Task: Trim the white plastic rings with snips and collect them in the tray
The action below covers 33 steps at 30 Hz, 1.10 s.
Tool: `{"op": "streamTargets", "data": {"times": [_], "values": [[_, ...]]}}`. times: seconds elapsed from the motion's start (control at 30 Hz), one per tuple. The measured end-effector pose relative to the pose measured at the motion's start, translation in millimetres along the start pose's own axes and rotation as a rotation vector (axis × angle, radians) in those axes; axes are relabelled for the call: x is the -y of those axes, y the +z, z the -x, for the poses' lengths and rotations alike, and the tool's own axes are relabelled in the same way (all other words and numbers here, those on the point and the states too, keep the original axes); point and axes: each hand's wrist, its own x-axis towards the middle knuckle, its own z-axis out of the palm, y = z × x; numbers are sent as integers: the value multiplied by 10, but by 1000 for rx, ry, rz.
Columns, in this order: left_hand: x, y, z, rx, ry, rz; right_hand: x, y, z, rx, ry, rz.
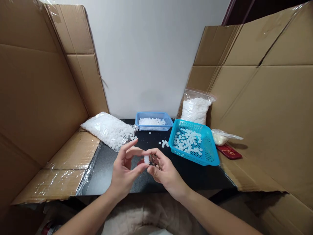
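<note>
Above the near part of the black table, my two hands meet. My left hand (125, 168) is closed, pinching a short stack of white plastic rings (146, 159) between thumb and fingertips. My right hand (167, 173) is closed around a shiny, reflective brownish piece (155, 160) that lies against the stack's right end; its exact kind I cannot make out. A teal plastic basket (207, 159) of loose white round pieces (188, 141) stands to the right, beyond my right hand. Past my left hand, an open clear bag (105, 129) spills similar pieces onto the table.
A blue basket (154, 128) with more white pieces stands at the back by the wall. At right are a full zip bag (195, 109), a small bag (220, 138) and a red flat object (230, 151). Cardboard walls (264, 114) enclose both sides.
</note>
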Motion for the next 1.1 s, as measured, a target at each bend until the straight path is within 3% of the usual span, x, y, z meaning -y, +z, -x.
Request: {"op": "streamTargets", "data": {"times": [0.17,0.33,0.57,0.67,1.1], "values": [[390,-239,-577,70,42,-91,-189,-185,-689,50,55,-94],[698,-374,-771,134,48,-160,-426,-351,-1050,0,111,-134],[1000,-385,-579,123,67,-170,-634,-493,-1000,-93,175,-116],[971,-358,-524,149,130,-158,-607,-520,-948,-114,195,-97],[855,-304,-435,158,-14,-129,-564,-499,-835,-199,211,-98]]}}
